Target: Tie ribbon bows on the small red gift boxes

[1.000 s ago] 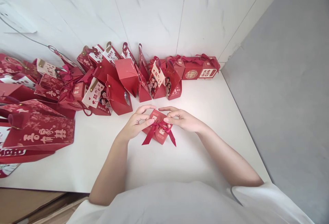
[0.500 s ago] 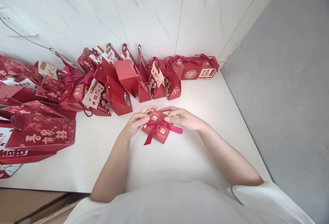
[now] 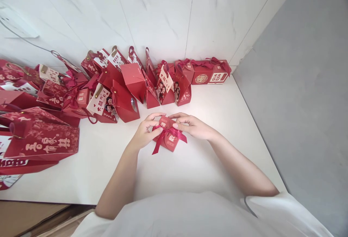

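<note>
A small red gift box (image 3: pixel 168 143) lies on the white table (image 3: pixel 206 164) in front of me, with a dark red ribbon (image 3: pixel 163 137) tied across its top. My left hand (image 3: pixel 145 132) pinches the ribbon at the box's left side. From the right, my right hand (image 3: pixel 191 125) pinches the ribbon near the bow. One ribbon tail hangs down over the box's front left, another sticks out to the right.
Several red gift bags (image 3: pixel 127 84) and boxes crowd the back and left of the table against the marble wall (image 3: pixel 163 12). A long red box (image 3: pixel 210 74) sits at the back right corner. A grey wall (image 3: pixel 299 84) borders the table's right edge.
Both hands have kept working the ribbon on the box. The right tail swung out to the right, then drew in shorter. The box has stayed in place.
</note>
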Action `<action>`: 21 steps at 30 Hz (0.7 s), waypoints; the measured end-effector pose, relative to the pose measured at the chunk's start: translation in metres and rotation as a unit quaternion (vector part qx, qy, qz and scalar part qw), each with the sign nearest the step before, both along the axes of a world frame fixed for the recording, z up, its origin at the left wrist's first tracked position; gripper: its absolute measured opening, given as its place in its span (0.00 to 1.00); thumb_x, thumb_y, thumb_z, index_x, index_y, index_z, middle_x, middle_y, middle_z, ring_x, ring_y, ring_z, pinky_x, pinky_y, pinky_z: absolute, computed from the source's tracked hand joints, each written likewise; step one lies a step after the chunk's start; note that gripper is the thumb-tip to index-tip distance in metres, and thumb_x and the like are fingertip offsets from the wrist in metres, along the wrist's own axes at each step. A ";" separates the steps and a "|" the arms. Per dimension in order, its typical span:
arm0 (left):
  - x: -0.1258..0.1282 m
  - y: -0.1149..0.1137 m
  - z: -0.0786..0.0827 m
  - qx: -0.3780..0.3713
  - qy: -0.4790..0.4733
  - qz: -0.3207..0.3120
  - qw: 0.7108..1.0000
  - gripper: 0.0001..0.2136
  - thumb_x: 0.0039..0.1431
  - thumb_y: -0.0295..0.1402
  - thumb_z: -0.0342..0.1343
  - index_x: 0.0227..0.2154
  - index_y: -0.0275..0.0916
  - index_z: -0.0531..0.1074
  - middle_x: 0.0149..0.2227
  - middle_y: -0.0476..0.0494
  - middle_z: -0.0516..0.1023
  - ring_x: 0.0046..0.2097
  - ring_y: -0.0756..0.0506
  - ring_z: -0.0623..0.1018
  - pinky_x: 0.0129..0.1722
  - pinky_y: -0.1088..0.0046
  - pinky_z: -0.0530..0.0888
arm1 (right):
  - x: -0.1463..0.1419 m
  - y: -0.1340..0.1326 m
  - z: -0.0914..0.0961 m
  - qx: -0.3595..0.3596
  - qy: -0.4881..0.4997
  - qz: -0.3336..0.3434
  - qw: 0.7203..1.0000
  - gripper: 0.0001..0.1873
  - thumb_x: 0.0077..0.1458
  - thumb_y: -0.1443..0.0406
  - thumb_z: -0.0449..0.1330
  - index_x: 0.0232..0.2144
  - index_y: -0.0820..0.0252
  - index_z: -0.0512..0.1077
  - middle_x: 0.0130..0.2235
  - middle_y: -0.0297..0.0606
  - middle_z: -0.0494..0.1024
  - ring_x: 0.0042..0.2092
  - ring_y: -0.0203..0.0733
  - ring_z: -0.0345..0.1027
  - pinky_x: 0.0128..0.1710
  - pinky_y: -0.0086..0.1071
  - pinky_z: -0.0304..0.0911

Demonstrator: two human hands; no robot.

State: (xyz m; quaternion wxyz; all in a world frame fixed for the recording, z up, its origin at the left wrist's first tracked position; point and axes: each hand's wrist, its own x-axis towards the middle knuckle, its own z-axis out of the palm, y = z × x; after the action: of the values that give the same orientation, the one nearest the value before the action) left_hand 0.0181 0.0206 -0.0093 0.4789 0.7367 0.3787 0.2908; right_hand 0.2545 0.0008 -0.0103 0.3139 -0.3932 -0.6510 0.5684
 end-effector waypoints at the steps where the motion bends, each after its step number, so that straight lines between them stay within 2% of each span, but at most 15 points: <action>1: 0.001 0.000 0.000 -0.004 -0.002 0.006 1.000 0.10 0.59 0.34 0.56 0.23 0.39 0.75 0.57 0.43 0.68 0.56 0.39 0.71 0.54 0.61 0.70 | 0.001 -0.001 0.001 0.006 -0.008 -0.002 1.000 0.16 0.60 0.52 0.56 0.33 0.54 0.78 0.57 0.38 0.68 0.59 0.44 0.63 0.60 0.42 0.56; 3: 0.001 0.000 0.000 -0.018 -0.006 0.011 1.000 0.12 0.59 0.36 0.56 0.23 0.39 0.76 0.57 0.43 0.69 0.54 0.40 0.73 0.51 0.62 0.72 | 0.002 -0.002 0.005 0.022 -0.026 -0.004 0.999 0.16 0.60 0.53 0.57 0.30 0.55 0.76 0.57 0.38 0.67 0.59 0.44 0.63 0.60 0.43 0.55; 6: 0.000 0.000 0.001 -0.018 -0.007 0.027 0.999 0.16 0.62 0.38 0.53 0.20 0.39 0.74 0.56 0.44 0.70 0.53 0.41 0.74 0.55 0.60 0.70 | 0.004 -0.004 0.010 0.054 -0.042 -0.006 0.998 0.16 0.61 0.54 0.57 0.27 0.56 0.73 0.58 0.39 0.67 0.59 0.45 0.63 0.60 0.44 0.55; 8: 0.001 0.000 0.003 0.019 -0.005 0.077 0.997 0.15 0.62 0.38 0.53 0.22 0.39 0.72 0.55 0.44 0.71 0.55 0.41 0.72 0.59 0.58 0.66 | 0.004 -0.004 0.012 0.064 -0.039 -0.011 0.997 0.15 0.61 0.55 0.57 0.27 0.56 0.73 0.58 0.39 0.67 0.59 0.45 0.63 0.59 0.44 0.55; 11: 0.008 -0.005 0.005 0.101 0.021 0.152 0.983 0.06 0.59 0.37 0.57 0.30 0.41 0.74 0.55 0.45 0.71 0.58 0.42 0.70 0.62 0.57 0.62 | 0.003 -0.005 0.013 0.054 -0.027 -0.018 0.998 0.15 0.61 0.54 0.56 0.29 0.55 0.74 0.59 0.38 0.66 0.60 0.45 0.61 0.60 0.44 0.55; 14: 0.016 -0.012 0.007 0.129 0.060 0.142 0.980 0.06 0.58 0.37 0.59 0.30 0.42 0.76 0.54 0.45 0.71 0.57 0.42 0.71 0.60 0.59 0.65 | 0.001 -0.005 0.013 0.039 -0.017 -0.018 0.999 0.16 0.61 0.53 0.55 0.31 0.54 0.76 0.60 0.37 0.66 0.62 0.45 0.58 0.61 0.43 0.54; 21: 0.027 -0.024 0.009 0.117 0.108 0.136 0.978 0.06 0.53 0.36 0.61 0.24 0.42 0.73 0.52 0.45 0.73 0.57 0.40 0.71 0.57 0.58 0.67 | -0.002 -0.002 0.006 0.029 -0.008 -0.015 0.999 0.17 0.62 0.52 0.54 0.32 0.54 0.76 0.59 0.37 0.66 0.62 0.44 0.59 0.62 0.43 0.53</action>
State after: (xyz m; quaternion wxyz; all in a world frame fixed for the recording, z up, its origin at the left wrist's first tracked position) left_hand 0.0448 -0.0034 -0.0003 0.3022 0.7562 0.4880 0.3142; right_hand 0.2523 -0.0015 -0.0041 0.3279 -0.3982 -0.6641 0.5413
